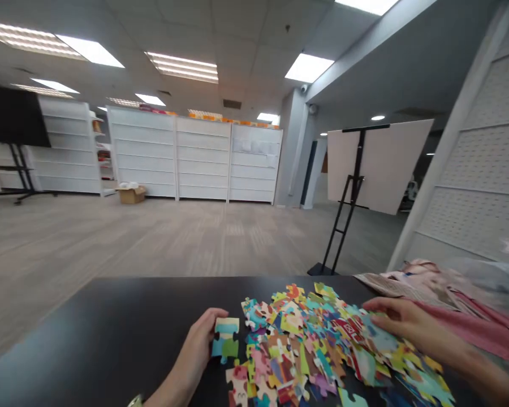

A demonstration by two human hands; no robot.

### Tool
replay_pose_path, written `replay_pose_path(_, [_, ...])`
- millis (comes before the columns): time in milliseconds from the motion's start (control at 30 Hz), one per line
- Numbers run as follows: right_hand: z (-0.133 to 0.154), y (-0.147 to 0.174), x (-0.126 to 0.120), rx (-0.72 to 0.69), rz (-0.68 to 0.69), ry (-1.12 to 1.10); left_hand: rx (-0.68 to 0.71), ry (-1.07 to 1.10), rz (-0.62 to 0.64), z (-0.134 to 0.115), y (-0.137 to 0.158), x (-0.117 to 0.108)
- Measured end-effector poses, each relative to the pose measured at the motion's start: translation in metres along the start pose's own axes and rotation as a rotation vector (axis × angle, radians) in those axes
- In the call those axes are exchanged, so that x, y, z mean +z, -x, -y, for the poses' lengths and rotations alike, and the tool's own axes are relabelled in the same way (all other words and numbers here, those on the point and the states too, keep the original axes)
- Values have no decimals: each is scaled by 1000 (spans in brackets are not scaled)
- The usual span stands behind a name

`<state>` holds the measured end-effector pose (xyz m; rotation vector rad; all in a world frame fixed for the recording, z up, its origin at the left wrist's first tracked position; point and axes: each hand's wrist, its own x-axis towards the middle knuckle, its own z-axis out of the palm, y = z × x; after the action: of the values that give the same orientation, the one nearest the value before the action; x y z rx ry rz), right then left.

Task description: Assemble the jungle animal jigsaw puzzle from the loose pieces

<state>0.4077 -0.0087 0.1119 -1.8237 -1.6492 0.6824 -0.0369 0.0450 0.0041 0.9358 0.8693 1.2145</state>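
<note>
My left hand (201, 339) is at the left side of a heap of jigsaw puzzle pieces (290, 339) on the dark table. Its fingers grip the left edge of a small joined section of puzzle pieces (226, 341), cream, teal and green; part of the grip is hidden. Over the right side of the heap, my right hand (396, 316) reaches in with thumb and fingers apart. Nothing shows between them. Just below its thumb lies a pale teal piece, and a red piece (351, 329) is to its left.
The black table (123, 316) extends left of the heap. Pink cloth and bags (470, 316) lie along its right side. Beyond stand an easel with a board (379, 164), white shelves (203, 161), a cardboard box (131, 194) and a black screen (14, 117).
</note>
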Motion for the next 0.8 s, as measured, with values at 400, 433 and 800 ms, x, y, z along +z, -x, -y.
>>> replay_pose_path(400, [131, -7, 252, -123, 344, -628, 176, 37, 36, -24, 2, -2])
replay_pose_path(433, [126, -6, 257, -109, 340, -661, 180, 41, 40, -25, 2, -2])
replay_pose_path(800, [117, 10, 261, -86, 336, -712, 118, 127, 130, -28, 15, 5])
